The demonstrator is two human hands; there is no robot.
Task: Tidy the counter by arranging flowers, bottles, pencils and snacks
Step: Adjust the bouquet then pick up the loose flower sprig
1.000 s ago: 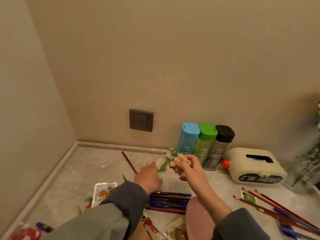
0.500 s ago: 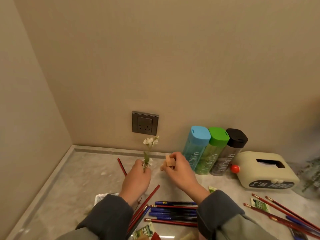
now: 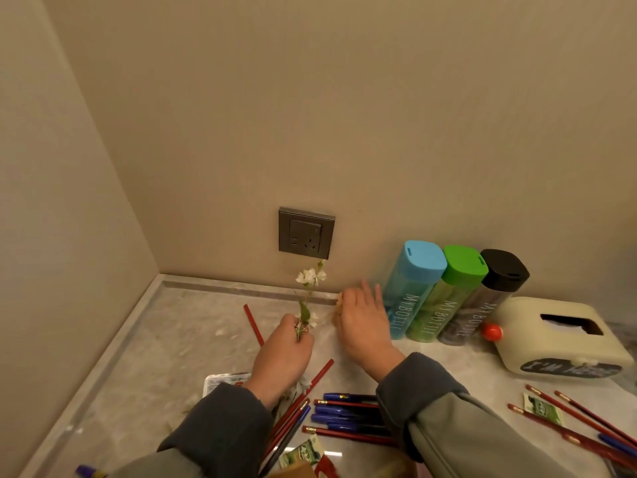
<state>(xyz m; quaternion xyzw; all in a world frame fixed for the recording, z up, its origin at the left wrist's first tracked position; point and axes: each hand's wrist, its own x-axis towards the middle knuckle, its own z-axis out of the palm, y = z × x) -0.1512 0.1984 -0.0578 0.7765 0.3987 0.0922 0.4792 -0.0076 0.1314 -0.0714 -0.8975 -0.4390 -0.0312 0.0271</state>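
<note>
My left hand [image 3: 284, 350] grips the stem of a small white flower sprig [image 3: 310, 277] and holds it upright above the marble counter [image 3: 165, 339]. My right hand [image 3: 365, 326] is beside it with fingers straight, resting against a wooden block puzzle [image 3: 339, 301] that sits by the back wall, mostly hidden. Blue [image 3: 410, 288], green [image 3: 448, 291] and black [image 3: 489, 298] bottles stand in a row against the wall, just right of my right hand. Red pencils and blue pens [image 3: 344, 415] lie between my forearms. More red pencils [image 3: 586, 426] lie at the right.
A cream tissue box [image 3: 558, 336] sits right of the bottles. A snack packet [image 3: 224, 379] lies under my left wrist, and green sachets [image 3: 543, 410] lie among the pencils. A lone red pencil [image 3: 253, 324] lies left of my left hand. A wall socket [image 3: 306, 232] is above.
My right hand went from holding the wooden puzzle in the air to setting it down by the wall, and its fingers straightened. My left hand lifted the flower sprig upright.
</note>
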